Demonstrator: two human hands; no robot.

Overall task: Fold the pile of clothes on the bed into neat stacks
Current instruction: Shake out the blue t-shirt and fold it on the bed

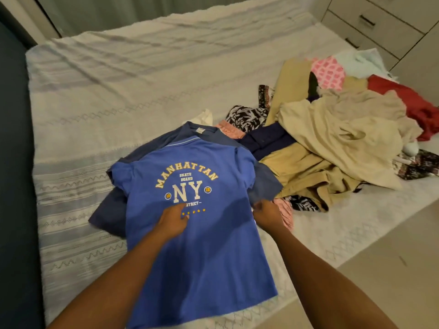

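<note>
As left hand touches it, blue T-shirt flat, print up

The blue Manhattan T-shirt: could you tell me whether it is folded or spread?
Spread: the T-shirt lies flat, print up, sleeves out, full length showing.

Matt blue cloth T-shirt; rough woven bedspread; glossy drawers.

Dk blue shirt mostly under tee; left hand fingers hidden; pile cut off rt edge.
</note>
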